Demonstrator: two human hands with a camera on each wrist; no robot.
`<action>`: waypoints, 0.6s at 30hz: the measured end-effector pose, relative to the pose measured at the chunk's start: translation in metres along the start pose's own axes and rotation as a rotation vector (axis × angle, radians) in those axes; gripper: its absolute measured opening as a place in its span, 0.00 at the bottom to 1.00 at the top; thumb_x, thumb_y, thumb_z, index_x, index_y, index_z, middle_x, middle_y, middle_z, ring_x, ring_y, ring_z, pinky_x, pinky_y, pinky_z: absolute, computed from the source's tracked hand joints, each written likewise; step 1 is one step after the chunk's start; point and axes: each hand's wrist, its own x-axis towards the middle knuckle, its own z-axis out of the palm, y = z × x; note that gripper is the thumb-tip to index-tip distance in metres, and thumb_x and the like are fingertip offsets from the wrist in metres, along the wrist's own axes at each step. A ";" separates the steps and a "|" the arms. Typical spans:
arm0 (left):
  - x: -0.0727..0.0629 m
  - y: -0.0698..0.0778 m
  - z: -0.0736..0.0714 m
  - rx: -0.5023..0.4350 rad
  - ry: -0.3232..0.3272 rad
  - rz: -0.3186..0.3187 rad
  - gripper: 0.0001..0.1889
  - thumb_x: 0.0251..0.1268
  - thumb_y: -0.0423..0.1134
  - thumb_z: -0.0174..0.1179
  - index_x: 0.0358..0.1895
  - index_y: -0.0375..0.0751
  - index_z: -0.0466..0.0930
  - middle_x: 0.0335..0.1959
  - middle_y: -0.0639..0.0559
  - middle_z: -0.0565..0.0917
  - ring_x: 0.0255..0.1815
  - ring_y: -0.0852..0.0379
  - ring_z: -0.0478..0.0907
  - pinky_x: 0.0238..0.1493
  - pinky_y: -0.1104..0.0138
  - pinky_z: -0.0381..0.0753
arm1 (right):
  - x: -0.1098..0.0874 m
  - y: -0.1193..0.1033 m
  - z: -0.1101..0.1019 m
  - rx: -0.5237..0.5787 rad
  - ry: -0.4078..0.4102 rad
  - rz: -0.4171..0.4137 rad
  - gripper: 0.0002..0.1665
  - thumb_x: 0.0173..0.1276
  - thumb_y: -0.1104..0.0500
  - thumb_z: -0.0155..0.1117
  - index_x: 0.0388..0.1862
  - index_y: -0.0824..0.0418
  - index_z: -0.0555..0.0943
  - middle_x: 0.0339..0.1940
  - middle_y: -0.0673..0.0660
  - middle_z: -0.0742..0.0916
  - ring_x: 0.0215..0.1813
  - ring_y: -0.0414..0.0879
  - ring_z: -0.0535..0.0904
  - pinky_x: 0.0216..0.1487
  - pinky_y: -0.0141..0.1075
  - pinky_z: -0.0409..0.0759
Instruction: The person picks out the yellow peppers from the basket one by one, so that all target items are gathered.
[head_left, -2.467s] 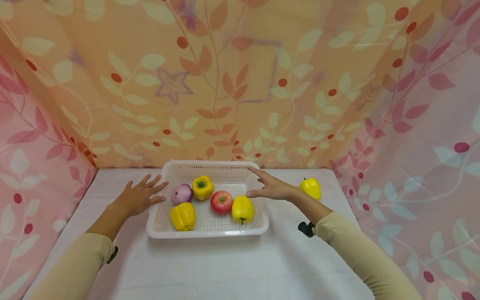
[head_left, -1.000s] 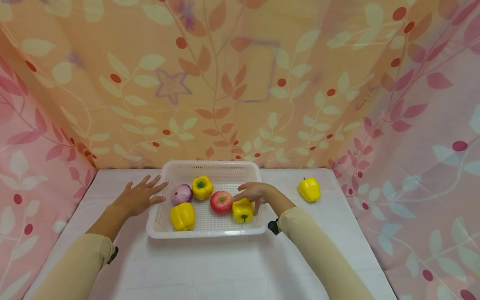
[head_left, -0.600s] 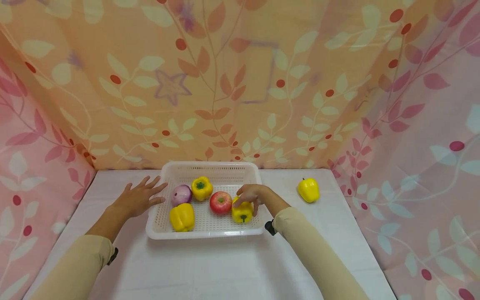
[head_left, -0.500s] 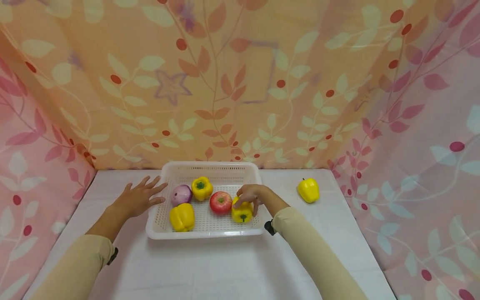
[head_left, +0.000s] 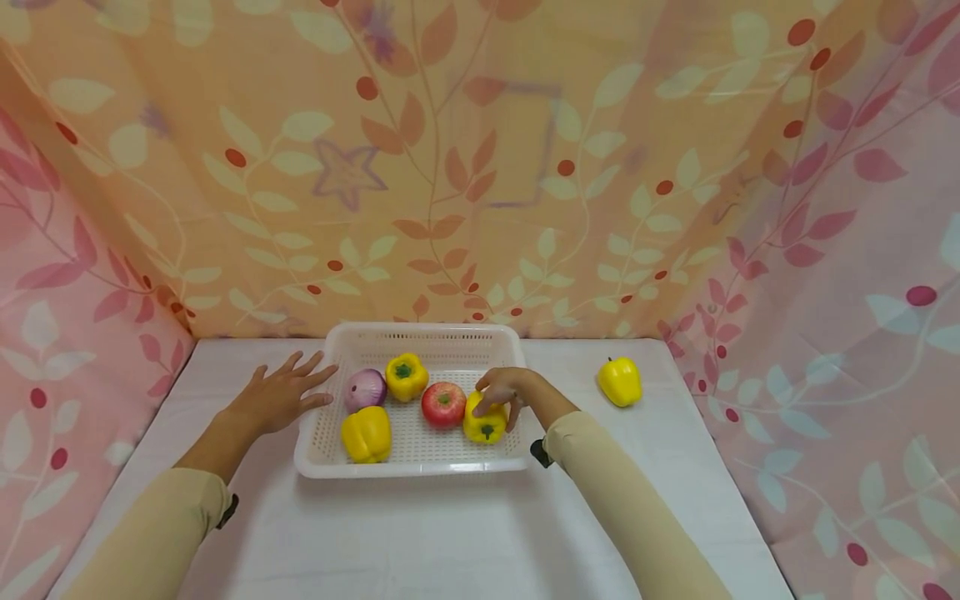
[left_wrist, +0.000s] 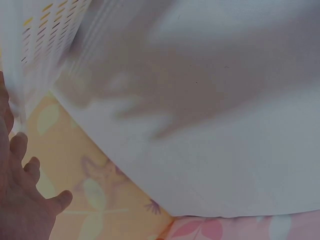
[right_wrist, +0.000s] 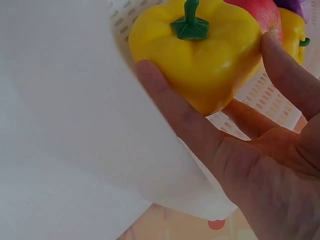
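Observation:
My right hand (head_left: pixel 507 392) reaches into the white basket (head_left: pixel 412 470) and grips a yellow bell pepper (head_left: pixel 484 428) at its right end. The right wrist view shows the fingers spread round both sides of that bell pepper (right_wrist: pixel 195 55), green stem outward. My left hand (head_left: pixel 281 396) has its fingers spread at the basket's left rim and holds nothing. In the basket, a red apple (head_left: pixel 443 405) sits just left of the gripped pepper. Farther left are a purple onion (head_left: pixel 366 390), a second yellow pepper (head_left: pixel 407 377) and a third pepper (head_left: pixel 367 435).
Another yellow bell pepper (head_left: pixel 620 382) lies on the white table (head_left: pixel 420 542), right of the basket. Behind the table hangs an orange patterned curtain (head_left: pixel 450 167), with pink patterned curtains (head_left: pixel 847 333) on both sides.
My right hand has come down from the basket's right rim onto the yellow bell pepper, its fingers closing round it. The left hand has stayed in place.

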 end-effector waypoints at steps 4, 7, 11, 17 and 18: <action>0.001 0.000 0.000 0.008 0.006 0.010 0.34 0.73 0.60 0.51 0.76 0.48 0.61 0.78 0.35 0.55 0.76 0.26 0.47 0.65 0.24 0.41 | -0.001 0.001 -0.002 -0.006 0.005 -0.006 0.38 0.61 0.60 0.74 0.70 0.63 0.71 0.69 0.66 0.72 0.60 0.62 0.76 0.43 0.52 0.87; 0.000 0.000 -0.001 0.005 0.004 0.008 0.34 0.74 0.60 0.51 0.77 0.48 0.61 0.78 0.35 0.55 0.76 0.26 0.47 0.65 0.24 0.41 | -0.002 0.001 -0.003 -0.019 0.014 -0.011 0.37 0.62 0.60 0.73 0.69 0.63 0.72 0.67 0.65 0.72 0.60 0.61 0.76 0.43 0.52 0.87; -0.001 0.001 -0.003 0.002 0.002 0.003 0.34 0.74 0.59 0.51 0.77 0.48 0.61 0.78 0.35 0.54 0.76 0.27 0.46 0.65 0.24 0.40 | -0.003 0.000 -0.004 -0.007 0.039 -0.014 0.34 0.63 0.62 0.72 0.68 0.63 0.73 0.67 0.65 0.73 0.60 0.61 0.76 0.44 0.50 0.87; -0.001 0.004 -0.004 0.002 -0.001 0.007 0.34 0.74 0.59 0.51 0.76 0.47 0.62 0.78 0.35 0.55 0.76 0.26 0.47 0.65 0.24 0.41 | -0.006 0.001 -0.005 0.019 0.064 -0.020 0.33 0.63 0.64 0.71 0.68 0.63 0.74 0.68 0.64 0.71 0.60 0.60 0.77 0.44 0.47 0.87; -0.001 0.003 -0.004 0.003 -0.003 0.007 0.34 0.74 0.59 0.51 0.76 0.47 0.62 0.78 0.35 0.55 0.76 0.26 0.47 0.65 0.24 0.41 | -0.006 0.001 -0.006 0.019 0.063 -0.023 0.33 0.63 0.64 0.71 0.68 0.63 0.74 0.69 0.64 0.71 0.60 0.61 0.77 0.44 0.47 0.87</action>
